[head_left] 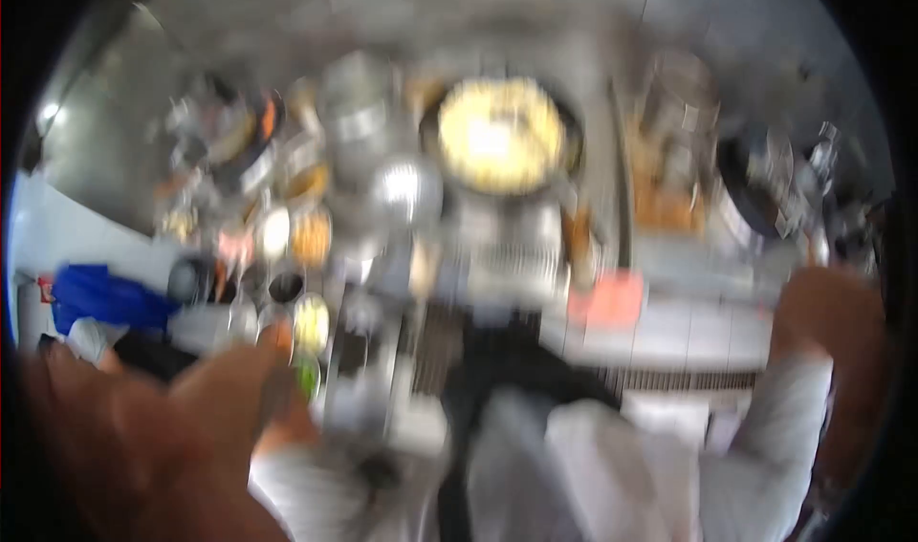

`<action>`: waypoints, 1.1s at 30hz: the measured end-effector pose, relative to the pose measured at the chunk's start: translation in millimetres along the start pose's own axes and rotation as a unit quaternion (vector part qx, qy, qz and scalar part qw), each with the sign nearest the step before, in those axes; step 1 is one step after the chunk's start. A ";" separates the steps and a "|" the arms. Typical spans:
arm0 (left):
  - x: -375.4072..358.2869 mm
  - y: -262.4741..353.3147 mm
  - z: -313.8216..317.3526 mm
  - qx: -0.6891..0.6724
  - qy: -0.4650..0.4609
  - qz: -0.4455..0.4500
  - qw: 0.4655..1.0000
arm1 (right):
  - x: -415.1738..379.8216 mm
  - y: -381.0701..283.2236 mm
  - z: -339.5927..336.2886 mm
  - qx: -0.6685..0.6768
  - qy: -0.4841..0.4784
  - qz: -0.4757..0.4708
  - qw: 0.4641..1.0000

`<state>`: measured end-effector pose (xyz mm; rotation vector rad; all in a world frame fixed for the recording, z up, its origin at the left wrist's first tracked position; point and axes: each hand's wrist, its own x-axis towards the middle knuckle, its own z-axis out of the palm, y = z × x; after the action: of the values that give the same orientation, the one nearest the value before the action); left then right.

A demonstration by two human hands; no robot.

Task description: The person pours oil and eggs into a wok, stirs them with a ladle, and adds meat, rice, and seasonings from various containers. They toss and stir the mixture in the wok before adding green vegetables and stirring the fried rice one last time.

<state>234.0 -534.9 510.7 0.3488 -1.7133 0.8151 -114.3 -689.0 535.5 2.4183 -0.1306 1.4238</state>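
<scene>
Everything is smeared by motion. My left hand (153, 427) appears as a large blurred shape at the lower left, close to the camera, beyond a white sleeve (301, 485). At the right edge, my right hand (841, 322) is bent back beside the other white sleeve (784, 437). The fingers of both hands cannot be made out, nor can anything in them. A round dark pan (571, 150) full of yellow food (502, 136) sits at the top middle, away from both hands.
Small containers of food (311, 322) stand at the left, beside a metal bowl (406, 184). A pink-red item (607, 298) lies on white tiles (688, 327). A wooden board (665, 207) is farther right. At the far left is a person in blue (105, 298).
</scene>
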 end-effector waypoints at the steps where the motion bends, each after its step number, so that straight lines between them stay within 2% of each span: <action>1: 12.9 -8.3 0.1 0.013 0.009 0.040 0.999 | 12.0 3.3 -14.8 -0.042 0.002 -0.033 0.999; 4: 49.1 -31.6 -3.8 0.055 0.012 0.053 0.997 | 30.8 11.1 -46.0 -0.108 0.014 -0.017 0.994; 6: 88.1 -34.2 -18.6 0.089 0.002 0.029 0.996 | 57.2 14.0 -70.8 -0.124 0.006 -0.007 0.992; 9: 127.1 -21.5 -30.5 0.130 0.009 0.054 0.990 | 68.8 -0.2 -113.0 -0.191 0.038 -0.018 0.981; 12: 120.3 7.1 -32.3 0.147 0.035 0.071 0.986 | 51.9 -23.0 -131.5 -0.244 0.067 -0.035 0.967; 14: 95.9 33.8 -30.8 0.157 0.053 0.125 0.978 | 17.5 -54.6 -119.3 -0.283 0.119 -0.068 0.949; 15: 91.8 39.8 -30.4 0.167 0.048 0.118 0.978 | 15.5 -56.9 -121.1 -0.276 0.118 -0.064 0.952; 16: 106.5 14.6 -27.8 0.169 0.039 0.107 0.979 | 33.2 -36.1 -119.3 -0.259 0.106 -0.047 0.959; 18: 105.5 7.1 -25.4 0.174 0.028 0.114 0.978 | 26.1 -25.7 -113.8 -0.260 0.111 -0.040 0.958; 23: 108.4 -18.6 -22.1 0.170 0.016 0.074 0.982 | 37.8 -5.4 -108.6 -0.241 0.056 0.000 0.969; 26: 120.3 -12.9 -26.7 0.175 0.028 0.089 0.980 | 36.9 -10.9 -121.3 -0.262 0.062 -0.001 0.963; 33: 124.9 -3.4 -27.7 0.161 -0.012 0.081 0.984 | 28.2 -15.1 -127.0 -0.240 0.045 0.012 0.970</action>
<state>217.9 -496.3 631.7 0.4413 -1.6475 1.2174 -202.5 -630.9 612.9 1.9613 -0.4313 1.3250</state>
